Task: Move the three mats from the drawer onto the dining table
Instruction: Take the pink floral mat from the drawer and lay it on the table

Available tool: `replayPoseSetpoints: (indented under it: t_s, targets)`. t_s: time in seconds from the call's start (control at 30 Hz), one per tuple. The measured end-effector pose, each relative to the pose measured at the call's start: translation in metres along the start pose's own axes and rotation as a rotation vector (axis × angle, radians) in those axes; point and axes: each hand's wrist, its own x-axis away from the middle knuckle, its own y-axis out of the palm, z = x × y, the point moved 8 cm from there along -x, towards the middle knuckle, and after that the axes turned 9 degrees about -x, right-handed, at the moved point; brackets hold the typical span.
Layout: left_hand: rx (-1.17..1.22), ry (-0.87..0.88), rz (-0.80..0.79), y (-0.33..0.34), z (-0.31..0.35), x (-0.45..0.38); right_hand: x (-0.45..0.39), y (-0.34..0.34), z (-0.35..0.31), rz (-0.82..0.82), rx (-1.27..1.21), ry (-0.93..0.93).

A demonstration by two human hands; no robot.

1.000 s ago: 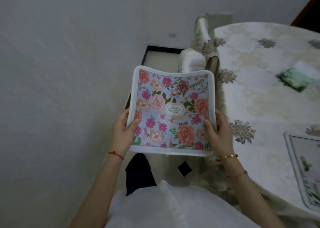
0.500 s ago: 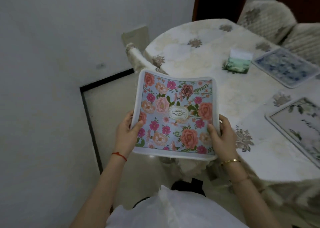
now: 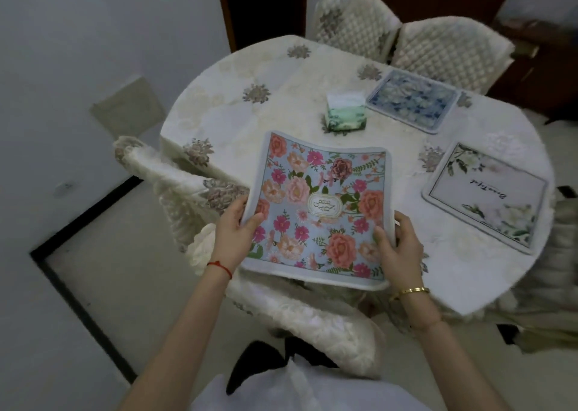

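I hold a pink-flowered mat (image 3: pixel 319 204) with a light blue ground by its two side edges, over the near edge of the round dining table (image 3: pixel 259 110). My left hand (image 3: pixel 233 232) grips its left edge and my right hand (image 3: pixel 397 248) grips its right edge. The mat bows slightly in the middle. Two more mats lie flat on the table: a blue-patterned mat (image 3: pixel 411 99) at the far right and a white mat with leaves and script (image 3: pixel 486 196) at the right.
A green and white tissue box (image 3: pixel 345 112) stands mid-table. Cream-covered chairs surround the table: one at the near left (image 3: pixel 175 173), one right below my arms (image 3: pixel 316 326), two at the far side (image 3: pixel 353 23). A white wall is at the left.
My view has swung right from the wall to the whole table. The flowered mat, still held in both hands, has moved forward over the table's near edge.
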Motion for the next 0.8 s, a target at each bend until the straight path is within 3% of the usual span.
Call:
replayPoseSetpoints:
  t_s: [0.47, 0.8]
  targets:
    - [-0.135, 0.037, -0.316, 0.072, -0.007, -0.149, -0.059, 0.008, 0.029, 0.287, 0.145, 0.202]
    - [-0.183, 0.002, -0.444, 0.121, -0.042, -0.218, -0.098, 0.034, 0.078, 0.370, 0.249, 0.343]
